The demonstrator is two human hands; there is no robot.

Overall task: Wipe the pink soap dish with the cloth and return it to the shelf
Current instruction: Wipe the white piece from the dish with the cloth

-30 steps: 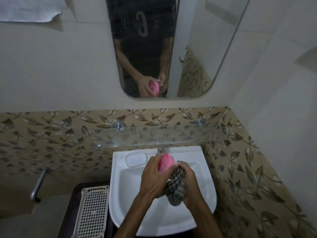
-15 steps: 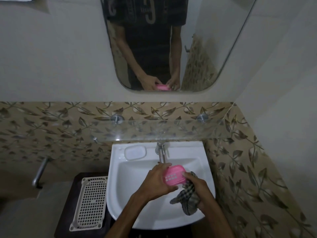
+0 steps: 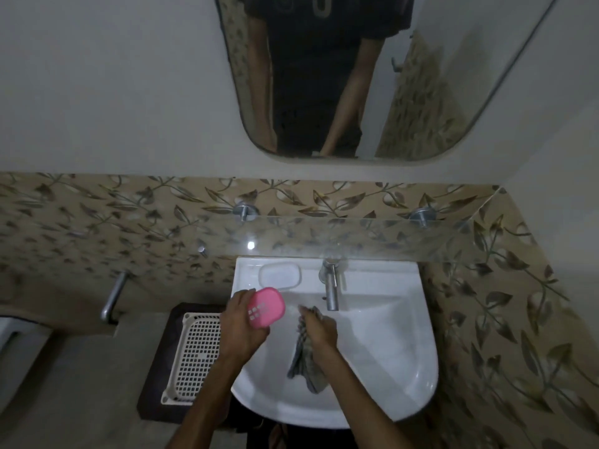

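Gripping pink soap dish, left hand

Cloth top hidden under fingers

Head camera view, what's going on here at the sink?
A person stands at a white basin cleaning a pink soap dish. The left hand holds the dish up over the basin's left edge, its slotted face toward the camera. The right hand grips a checked cloth that hangs down into the bowl, apart from the dish. The glass shelf above the tap has no dish on it yet, so the return step is not done.
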